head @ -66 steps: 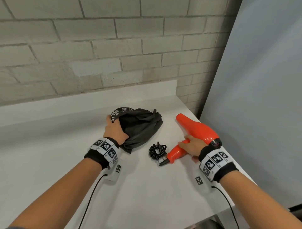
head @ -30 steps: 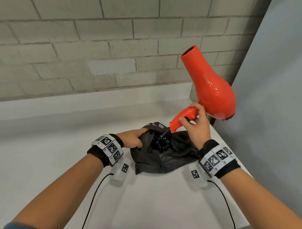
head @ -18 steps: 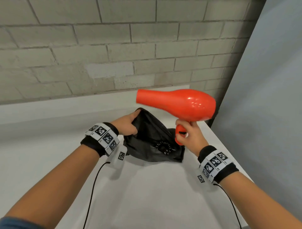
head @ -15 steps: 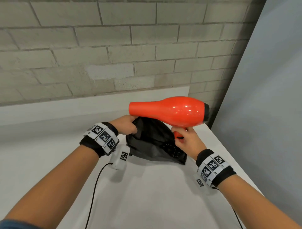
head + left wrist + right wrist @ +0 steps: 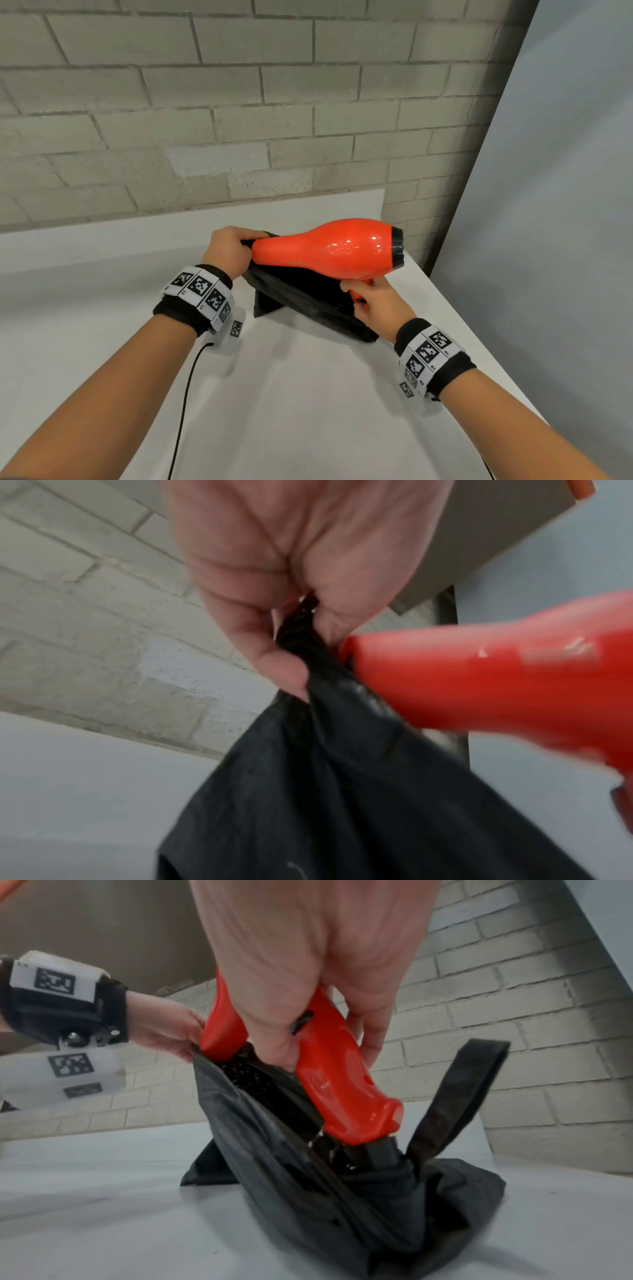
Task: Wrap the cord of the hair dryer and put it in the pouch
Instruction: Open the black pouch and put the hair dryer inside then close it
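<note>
The orange hair dryer (image 5: pixel 329 248) lies level above the black pouch (image 5: pixel 308 301), nozzle toward my left hand. My right hand (image 5: pixel 373 305) grips its handle (image 5: pixel 339 1085), whose lower end points down into the pouch mouth (image 5: pixel 274 1096). My left hand (image 5: pixel 229 251) pinches the pouch rim (image 5: pixel 301 631) and holds it up beside the nozzle (image 5: pixel 445 680). The coiled cord is down inside the pouch, mostly hidden; only its black base (image 5: pixel 377 1153) shows under the handle. A black strap loop (image 5: pixel 455 1096) stands up from the pouch.
The pouch sits on a white table (image 5: pixel 308 394) near its right edge (image 5: pixel 479 342). A brick wall (image 5: pixel 205 102) rises behind, and a grey panel (image 5: pixel 548 205) stands to the right. Thin black cables (image 5: pixel 185 394) trail from my wristbands.
The dryer swung from upright to level and came down toward the pouch, the coiled cord dropping inside. My left hand lifted the pouch rim higher, up to the nozzle.
</note>
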The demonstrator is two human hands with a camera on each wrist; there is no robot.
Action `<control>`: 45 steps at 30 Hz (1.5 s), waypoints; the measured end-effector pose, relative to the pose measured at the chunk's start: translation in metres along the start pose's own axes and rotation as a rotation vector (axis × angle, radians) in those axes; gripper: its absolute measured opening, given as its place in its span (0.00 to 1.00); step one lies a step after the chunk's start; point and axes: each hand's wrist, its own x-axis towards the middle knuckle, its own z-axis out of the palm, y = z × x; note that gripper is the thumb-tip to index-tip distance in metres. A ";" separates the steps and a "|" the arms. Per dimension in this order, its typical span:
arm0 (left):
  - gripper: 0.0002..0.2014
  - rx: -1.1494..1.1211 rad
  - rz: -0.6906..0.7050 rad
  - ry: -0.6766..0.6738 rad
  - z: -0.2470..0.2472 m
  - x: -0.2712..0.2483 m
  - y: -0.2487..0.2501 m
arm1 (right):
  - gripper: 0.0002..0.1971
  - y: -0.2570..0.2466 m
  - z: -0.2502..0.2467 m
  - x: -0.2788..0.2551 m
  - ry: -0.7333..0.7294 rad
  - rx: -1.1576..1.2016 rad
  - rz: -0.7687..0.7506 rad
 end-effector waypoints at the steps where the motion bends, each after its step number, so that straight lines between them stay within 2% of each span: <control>1: 0.27 -0.060 0.019 0.077 -0.001 0.001 0.001 | 0.21 0.000 0.000 0.001 -0.002 -0.007 0.005; 3: 0.26 -0.087 0.030 0.176 0.002 0.002 0.004 | 0.22 0.000 0.000 0.001 -0.001 -0.008 0.009; 6: 0.17 -0.066 -0.019 0.249 0.002 0.002 0.006 | 0.21 -0.003 -0.001 -0.002 0.004 -0.027 0.005; 9: 0.13 -0.116 -0.109 0.248 0.004 0.003 0.009 | 0.21 -0.008 0.002 -0.004 0.012 -0.071 -0.051; 12: 0.14 -0.134 -0.080 0.218 0.008 0.002 0.017 | 0.21 -0.011 0.007 -0.004 0.004 -0.070 -0.080; 18: 0.15 -0.161 0.002 0.195 0.012 -0.013 0.029 | 0.26 -0.006 0.004 0.004 0.085 0.021 0.133; 21: 0.07 -0.294 0.019 0.194 0.011 -0.015 0.043 | 0.25 -0.008 0.002 0.004 -0.033 -0.057 0.032; 24: 0.06 -0.315 0.079 0.150 0.013 -0.017 0.057 | 0.24 -0.017 0.002 0.002 -0.138 -0.225 -0.036; 27: 0.05 -0.400 0.173 0.079 0.015 -0.029 0.071 | 0.25 -0.029 -0.003 0.003 -0.180 -0.335 -0.008; 29: 0.05 -0.381 0.260 -0.048 0.018 -0.040 0.080 | 0.26 -0.034 -0.007 0.003 -0.304 -0.438 0.052; 32: 0.12 -0.325 0.322 -0.256 0.018 -0.048 0.081 | 0.27 -0.035 -0.009 0.002 -0.362 -0.473 0.082; 34: 0.26 -0.224 0.423 -0.393 0.020 -0.045 0.069 | 0.26 -0.030 -0.009 0.001 -0.356 -0.424 0.120; 36: 0.47 0.125 0.516 -0.457 0.025 -0.040 0.058 | 0.26 -0.027 -0.011 0.001 -0.336 -0.381 0.128; 38: 0.59 0.360 0.507 -0.426 0.029 -0.037 0.052 | 0.25 -0.026 -0.012 0.002 -0.325 -0.376 0.082; 40: 0.59 0.363 0.534 -0.339 0.033 -0.036 0.051 | 0.24 -0.026 -0.013 0.003 -0.331 -0.368 0.038; 42: 0.56 0.270 0.561 -0.287 0.035 -0.034 0.051 | 0.26 -0.023 -0.011 0.003 -0.331 -0.324 -0.004; 45: 0.52 0.159 0.524 -0.235 0.030 -0.035 0.047 | 0.30 -0.013 -0.011 -0.002 -0.247 -0.096 -0.034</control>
